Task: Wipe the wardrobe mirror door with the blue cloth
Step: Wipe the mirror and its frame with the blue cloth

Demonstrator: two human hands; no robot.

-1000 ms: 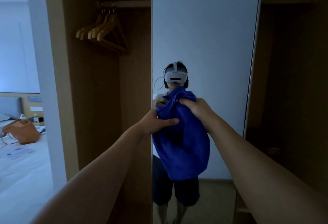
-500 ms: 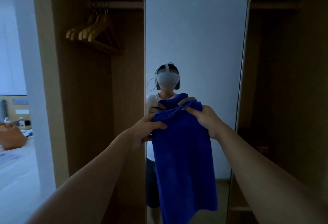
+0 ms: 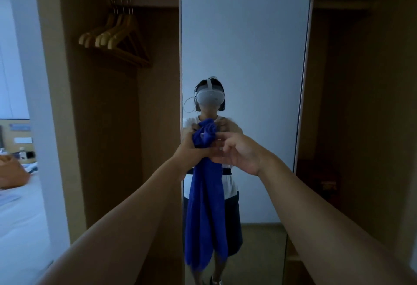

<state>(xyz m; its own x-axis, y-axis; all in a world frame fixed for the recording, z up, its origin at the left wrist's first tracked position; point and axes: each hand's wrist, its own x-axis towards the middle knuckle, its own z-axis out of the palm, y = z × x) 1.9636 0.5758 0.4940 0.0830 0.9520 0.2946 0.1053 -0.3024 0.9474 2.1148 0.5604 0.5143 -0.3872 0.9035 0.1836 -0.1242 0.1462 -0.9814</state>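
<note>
The tall wardrobe mirror door (image 3: 246, 43) stands straight ahead in a pale frame and reflects a person in a headset. In front of it the blue cloth (image 3: 206, 212) hangs down in a long bunched strip. My left hand (image 3: 191, 151) is shut around the cloth's gathered top at chest height. My right hand (image 3: 239, 152) is just to the right of that bunch, fingers loosely spread; it blurs, and I see no grip on the cloth. The cloth hangs apart from the glass.
Several wooden hangers (image 3: 115, 36) hang on a rail in the open wardrobe bay to the left. A dark wardrobe bay (image 3: 361, 126) lies to the right. At far left a white bed (image 3: 20, 217) carries an orange bag (image 3: 11, 174).
The cloth was held spread between both hands; now it is gathered into a narrow strip in my left hand, and my right hand has come off its top edge.
</note>
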